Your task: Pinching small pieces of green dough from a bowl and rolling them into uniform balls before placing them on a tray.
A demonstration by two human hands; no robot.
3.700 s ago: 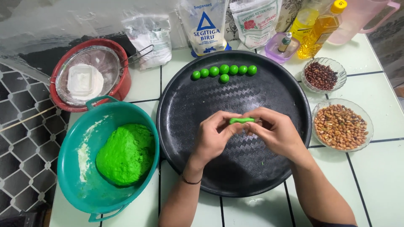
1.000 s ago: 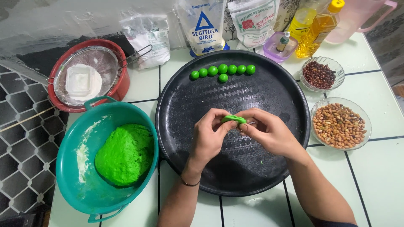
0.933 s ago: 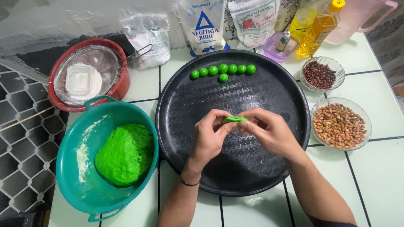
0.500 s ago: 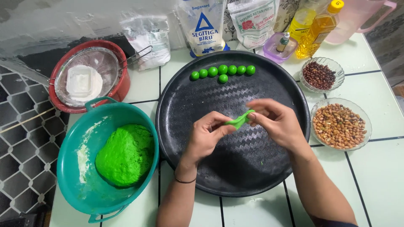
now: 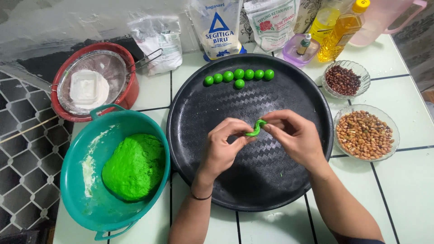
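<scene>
My left hand [image 5: 224, 147] and my right hand [image 5: 296, 135] meet over the middle of a round black tray [image 5: 289, 95]. Between their fingertips they pinch a short strip of green dough [image 5: 256, 128], bent into a curve. Several small green dough balls [image 5: 238, 76] lie in a row along the tray's far side, one of them just in front of the row. A large lump of the same green dough [image 5: 134, 166] sits in a teal bowl [image 5: 81, 180] to the left of the tray.
A red bowl with a metal sieve and a white block [image 5: 88, 86] stands at the back left. Flour bags [image 5: 217, 27], an oil bottle [image 5: 339, 31] and a pink jug line the back. Two glass bowls hold dark beans [image 5: 343, 80] and peanuts [image 5: 364, 134] at the right.
The dough strip was straight and level between my fingers. Both hands have shifted slightly up the tray, and the strip is now bent and tilted.
</scene>
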